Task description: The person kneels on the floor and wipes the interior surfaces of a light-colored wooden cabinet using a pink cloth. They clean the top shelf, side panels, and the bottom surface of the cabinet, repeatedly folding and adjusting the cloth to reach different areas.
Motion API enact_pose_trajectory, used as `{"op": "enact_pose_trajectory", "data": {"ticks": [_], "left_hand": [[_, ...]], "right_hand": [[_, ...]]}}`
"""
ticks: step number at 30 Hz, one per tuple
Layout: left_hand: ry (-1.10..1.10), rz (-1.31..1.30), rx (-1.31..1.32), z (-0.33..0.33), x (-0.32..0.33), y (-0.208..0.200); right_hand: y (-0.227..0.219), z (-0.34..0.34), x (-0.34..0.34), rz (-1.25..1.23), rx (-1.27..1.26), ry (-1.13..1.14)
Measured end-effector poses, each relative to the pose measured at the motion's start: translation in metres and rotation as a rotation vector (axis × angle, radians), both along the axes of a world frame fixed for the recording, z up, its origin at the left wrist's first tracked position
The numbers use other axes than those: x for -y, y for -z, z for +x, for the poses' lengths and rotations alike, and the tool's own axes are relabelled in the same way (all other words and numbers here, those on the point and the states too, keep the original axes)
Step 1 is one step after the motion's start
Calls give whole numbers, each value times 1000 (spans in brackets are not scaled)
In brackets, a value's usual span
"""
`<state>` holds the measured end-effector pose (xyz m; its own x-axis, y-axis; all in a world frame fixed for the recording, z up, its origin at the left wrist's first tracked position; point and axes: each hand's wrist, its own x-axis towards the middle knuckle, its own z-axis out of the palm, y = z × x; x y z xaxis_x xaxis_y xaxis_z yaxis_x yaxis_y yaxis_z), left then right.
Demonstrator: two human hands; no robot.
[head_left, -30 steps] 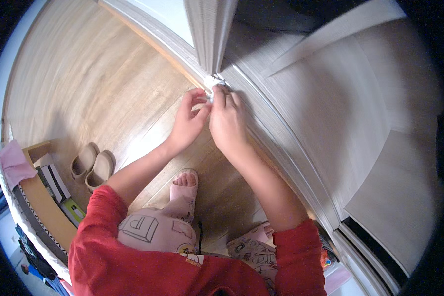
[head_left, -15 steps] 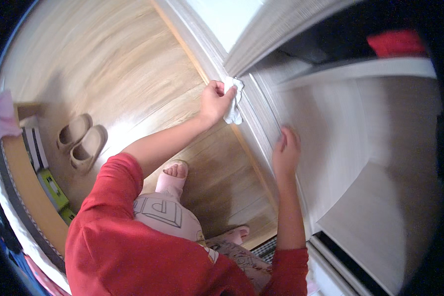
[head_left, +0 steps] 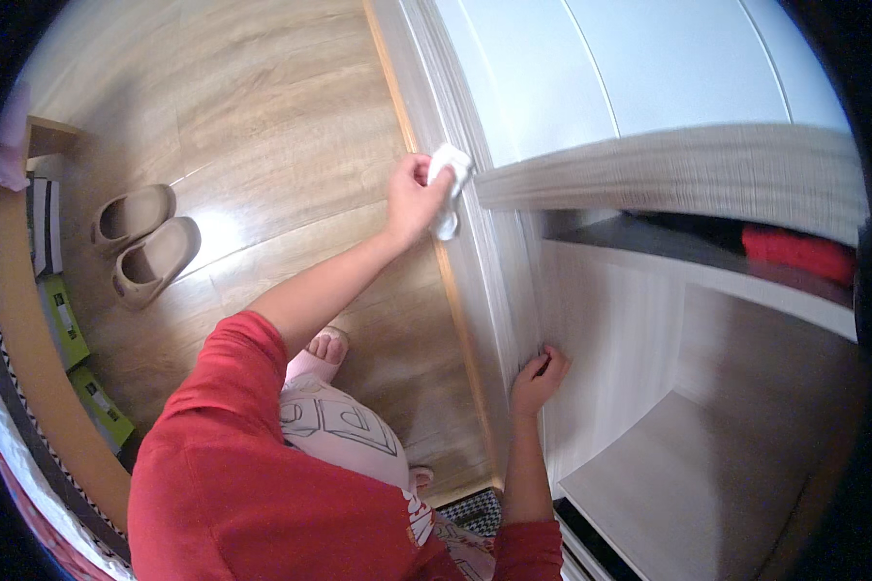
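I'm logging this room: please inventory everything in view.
crumpled cloth or tissue: 1, white, upper centre
open wooden cabinet: 1, grey, right
fabric item: 1, red, in cabinet
smooth panels: several, pale blue, upper right
rounded clogs: 2, tan, left
plank floor: 1, brown, left
wooden rack: 1, tan, left
flat boxes: 2, green, left
draped fabric: 1, pink, upper left
checked mat: 1, black/white, lower centre
toeless slippers: 2, pink, on feet
printed trousers: 1, pale, lower centre
fabric top: 1, red, lower left
left hand: 1, bare, gripping cloth
right hand: 1, bare, near cabinet
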<state>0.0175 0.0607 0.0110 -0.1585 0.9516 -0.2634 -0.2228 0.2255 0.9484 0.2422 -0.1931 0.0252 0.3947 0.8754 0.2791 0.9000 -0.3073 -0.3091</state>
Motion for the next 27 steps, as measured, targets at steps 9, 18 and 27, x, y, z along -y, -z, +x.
{"op": "enact_pose_trajectory", "data": {"ticks": [9,18,27], "left_hand": [[78,83,-165,5,-23,8],[-200,24,-302,-18,-179,10],[-331,160,-357,-53,-257,27]], "right_hand": [[-15,-8,-30,-139,-15,-19],[8,-47,-120,-9,-79,-193],[7,-50,-124,-13,-51,-238]]}}
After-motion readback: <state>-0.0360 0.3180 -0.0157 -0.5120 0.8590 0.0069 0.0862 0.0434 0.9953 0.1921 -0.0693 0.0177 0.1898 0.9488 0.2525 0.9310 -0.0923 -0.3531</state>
